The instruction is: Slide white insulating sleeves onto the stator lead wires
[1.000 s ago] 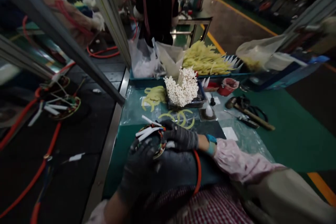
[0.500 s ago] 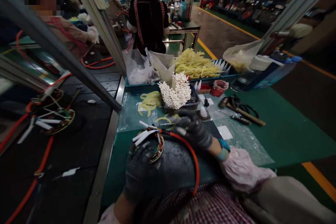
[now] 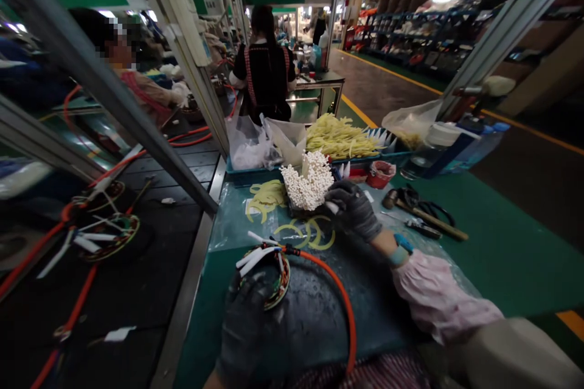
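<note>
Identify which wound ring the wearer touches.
The ring under the left hand, on the table; other rings on the black surface lie untouched by the wearer.

Left hand (image 3: 246, 313): dark-gloved, back turned upward, nearer the body than the right; the fingers point forward, lightly bent, and their grip cannot be made out.
Left wrist (image 3: 218, 377): just behind its hand, mostly cut off at the lower edge.
Right hand (image 3: 354, 209): grey-gloved, farther forward and to the right of the left, fingers bent and pointing leftward; a pale spot at the tips is too small to tell.
Right wrist (image 3: 385, 244): bare behind the glove, then a teal band (image 3: 401, 249).
Right forearm (image 3: 447, 298): pale pink gathered sleeve, slanting back rightward.
</note>
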A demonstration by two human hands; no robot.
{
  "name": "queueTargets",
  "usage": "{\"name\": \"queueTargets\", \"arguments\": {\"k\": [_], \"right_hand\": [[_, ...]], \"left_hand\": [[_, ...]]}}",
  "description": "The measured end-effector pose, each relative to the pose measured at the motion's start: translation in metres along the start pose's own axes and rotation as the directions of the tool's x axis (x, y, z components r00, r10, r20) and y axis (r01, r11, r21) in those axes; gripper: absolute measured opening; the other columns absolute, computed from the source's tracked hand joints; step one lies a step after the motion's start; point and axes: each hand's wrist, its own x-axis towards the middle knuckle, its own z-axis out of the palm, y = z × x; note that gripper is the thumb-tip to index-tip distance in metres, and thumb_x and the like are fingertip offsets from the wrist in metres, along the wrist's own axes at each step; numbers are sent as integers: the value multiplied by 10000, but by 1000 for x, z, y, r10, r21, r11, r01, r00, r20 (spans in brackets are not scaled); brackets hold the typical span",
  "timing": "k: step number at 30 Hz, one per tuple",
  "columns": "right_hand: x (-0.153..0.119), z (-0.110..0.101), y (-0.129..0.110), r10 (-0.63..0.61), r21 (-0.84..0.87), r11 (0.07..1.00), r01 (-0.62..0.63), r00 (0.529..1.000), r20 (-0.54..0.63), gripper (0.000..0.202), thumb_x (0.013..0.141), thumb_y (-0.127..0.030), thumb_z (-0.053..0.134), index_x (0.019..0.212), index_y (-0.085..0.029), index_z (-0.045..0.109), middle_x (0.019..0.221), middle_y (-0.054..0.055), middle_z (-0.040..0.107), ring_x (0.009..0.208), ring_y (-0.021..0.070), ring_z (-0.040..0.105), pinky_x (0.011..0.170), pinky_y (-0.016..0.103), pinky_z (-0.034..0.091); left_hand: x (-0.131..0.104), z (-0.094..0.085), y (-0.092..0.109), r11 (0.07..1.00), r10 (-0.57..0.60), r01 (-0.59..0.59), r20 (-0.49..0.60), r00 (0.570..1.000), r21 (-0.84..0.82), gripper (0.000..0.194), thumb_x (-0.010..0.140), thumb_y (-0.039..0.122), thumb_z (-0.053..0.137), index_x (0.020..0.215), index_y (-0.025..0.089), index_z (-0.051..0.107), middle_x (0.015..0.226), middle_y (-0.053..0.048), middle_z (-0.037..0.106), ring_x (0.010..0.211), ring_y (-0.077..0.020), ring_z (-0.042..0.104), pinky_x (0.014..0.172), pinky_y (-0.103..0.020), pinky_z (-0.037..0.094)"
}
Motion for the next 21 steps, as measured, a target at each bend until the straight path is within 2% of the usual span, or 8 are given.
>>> {"name": "queueTargets", "arguments": {"k": [4,7,9,12,15,17,19,21], "right_hand": [[-3,-2,-4,45,177,984,-38,998,-33,196,1013,-381,685,1053,-239,814,953,67,862,828,237,800,773,387,682],[5,-6,-8,113,262,961,-84,989,-94,266,1072,-476,661,1095,-245,790,1029,82,875,900,246,834,832,428,716],[10,-18,-18,194,318,938,-137,969,-152,305,1055,-533,733,1153,-251,792,1081,84,875,944,251,845,876,456,727],[4,-49,-53,296,436,883,-174,927,-231,340,992,-568,861,1154,-274,807,1034,48,866,880,241,852,834,438,743],[-20,-73,-97,274,482,869,-110,919,-284,218,1045,-496,835,1133,-308,768,966,21,843,747,221,828,684,386,725],[-38,-74,-118,213,441,884,-158,974,-79,176,1074,-466,799,1113,-301,752,927,23,826,732,221,814,651,366,701],[-55,-62,-127,141,380,910,-168,985,98,166,1096,-454,748,1083,-288,731,898,20,805,739,219,794,675,369,688],[-71,-45,-127,122,307,939,-153,986,118,157,1100,-437,708,1072,-283,710,903,18,791,767,224,776,731,392,687]], "left_hand": [[-1,3,0,1000,-12,13,-12,1000,4,98,1132,311,584,1158,268,667,1020,-37,849,974,-274,816,1082,-495,540],[-4,3,0,1000,-12,12,13,1000,18,115,1133,326,583,1171,264,673,1037,-39,859,983,-271,826,1070,-503,553],[-6,3,1,1000,-15,15,5,1000,12,97,1122,322,603,1172,268,666,1027,-34,859,977,-266,830,1070,-500,562],[-7,3,1,999,-40,40,9,999,-1,103,1071,312,681,1162,269,660,1017,-31,857,974,-266,831,1086,-499,576],[-8,4,2,998,-54,55,28,998,-30,202,1009,290,763,1188,262,672,1051,-35,860,1001,-268,831,1113,-496,586],[-8,4,2,997,-48,50,23,999,-54,228,986,285,789,1184,258,678,1056,-38,858,1015,-270,827,1142,-499,586],[-9,5,2,994,-68,71,39,997,-80,214,971,297,803,1142,259,680,1073,-45,854,1053,-278,823,1207,-527,566],[-11,4,2,988,-102,113,96,990,-107,198,952,311,816,1094,269,684,1086,-38,847,1093,-283,817,1265,-557,533]]}}
